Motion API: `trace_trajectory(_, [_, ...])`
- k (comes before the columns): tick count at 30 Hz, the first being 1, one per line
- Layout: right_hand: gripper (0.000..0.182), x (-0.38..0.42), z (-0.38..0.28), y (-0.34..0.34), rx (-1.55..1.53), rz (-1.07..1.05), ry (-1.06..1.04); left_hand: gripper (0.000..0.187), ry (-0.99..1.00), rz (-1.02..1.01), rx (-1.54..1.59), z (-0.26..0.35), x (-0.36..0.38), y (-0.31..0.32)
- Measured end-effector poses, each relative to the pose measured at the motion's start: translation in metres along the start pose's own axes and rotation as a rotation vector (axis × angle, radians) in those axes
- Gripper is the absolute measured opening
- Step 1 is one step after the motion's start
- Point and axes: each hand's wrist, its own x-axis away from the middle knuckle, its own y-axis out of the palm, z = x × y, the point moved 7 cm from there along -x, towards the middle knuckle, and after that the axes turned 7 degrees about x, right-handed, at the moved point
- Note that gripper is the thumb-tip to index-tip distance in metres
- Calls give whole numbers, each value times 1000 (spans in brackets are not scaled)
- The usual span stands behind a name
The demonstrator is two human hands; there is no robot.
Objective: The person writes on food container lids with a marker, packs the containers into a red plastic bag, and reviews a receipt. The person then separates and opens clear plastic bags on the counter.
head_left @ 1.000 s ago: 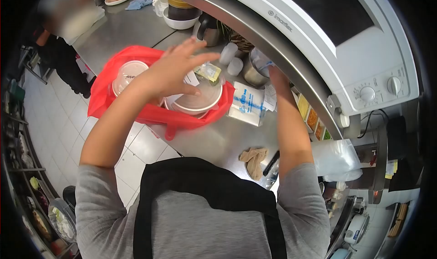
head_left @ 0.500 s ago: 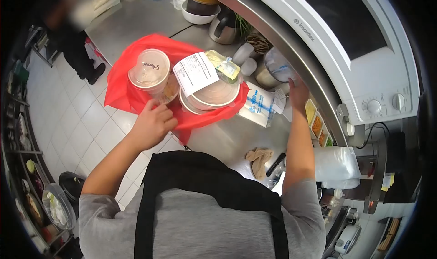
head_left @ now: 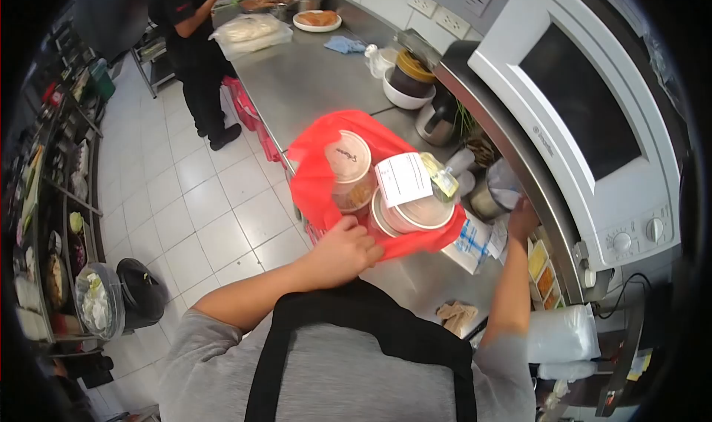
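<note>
From my remote seat, I watch the left hand (head_left: 345, 253), fingers curled at the near edge of the red bag (head_left: 308, 173); I cannot tell whether they pinch it. The right hand (head_left: 523, 219) reaches the metal pot (head_left: 483, 202) right of the bag, its grip unclear. A light touch best spares the bag's lidded tubs (head_left: 350, 156) from tipping. The bag sits on a steel counter (head_left: 326, 70); beyond it, a co-worker (head_left: 196, 66) stands on white tile (head_left: 215, 222).
</note>
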Motion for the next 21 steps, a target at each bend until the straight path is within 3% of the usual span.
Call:
trace_trajectory(1, [22, 3, 3, -13, -9, 19, 70, 27, 22, -68, -29, -1, 4, 9])
trace_trajectory(3, [19, 25, 7, -46, -14, 36, 215, 21, 81, -11, -12, 1, 7, -7])
trace_trajectory(6, [15, 60, -47, -138, -415, 86, 150, 11, 29, 78, -49, -10, 22, -14])
trace_trajectory(9, [13, 80, -73, -218, -436, 305, 163, 8, 15, 133, -74, -16, 33, -14])
trace_trajectory(12, [16, 49, -104, -283, -861, 587, 74, 10, 71, 174, -95, -7, 33, -23])
trace_trajectory(15, [23, 9, -179, -304, -862, 459, -339, 10, 117, 217, -115, 2, 30, -33])
trace_trajectory(18, [27, -7, -271, -275, -893, 71, -735, 10, 151, 261, -135, 12, 26, -46])
trace_trajectory(20, [29, 1, -319, -252, -862, -117, -775, 11, 165, 322, -162, 15, 23, -56])
trace_trajectory(21, [31, 5, -320, -248, -991, -140, -704, 12, 168, 367, -181, 15, 22, -62])
